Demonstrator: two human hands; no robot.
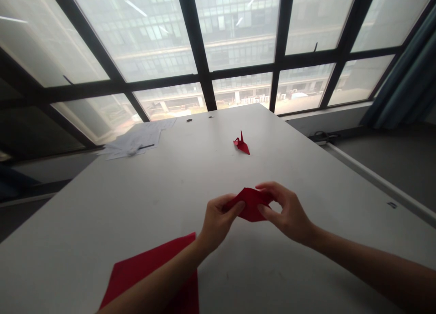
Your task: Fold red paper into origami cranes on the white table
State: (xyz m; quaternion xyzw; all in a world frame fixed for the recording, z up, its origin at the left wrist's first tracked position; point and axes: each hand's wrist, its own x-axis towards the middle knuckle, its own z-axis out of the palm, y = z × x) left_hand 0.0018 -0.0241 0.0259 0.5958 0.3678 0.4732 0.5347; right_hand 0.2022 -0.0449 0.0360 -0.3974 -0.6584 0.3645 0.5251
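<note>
A folded piece of red origami paper (251, 204) is held up over the table between both hands. My left hand (220, 216) pinches its left corner, thumb on the near face and fingers behind. My right hand (286, 209) grips the right side, thumb at the lower edge and index finger at the upper right edge. Beyond the hands, a finished red paper crane (241, 145) stands on the table. Flat red paper (150, 268) lies at the lower left, partly covered by my left forearm.
The white table (136, 200) reaches to the windows. White paper sheets (136, 139) with a dark pen-like item lie at its far left. Round holes (189, 120) mark the far edge. A blue curtain (398, 78) hangs at the right, near a dark cable (323, 135).
</note>
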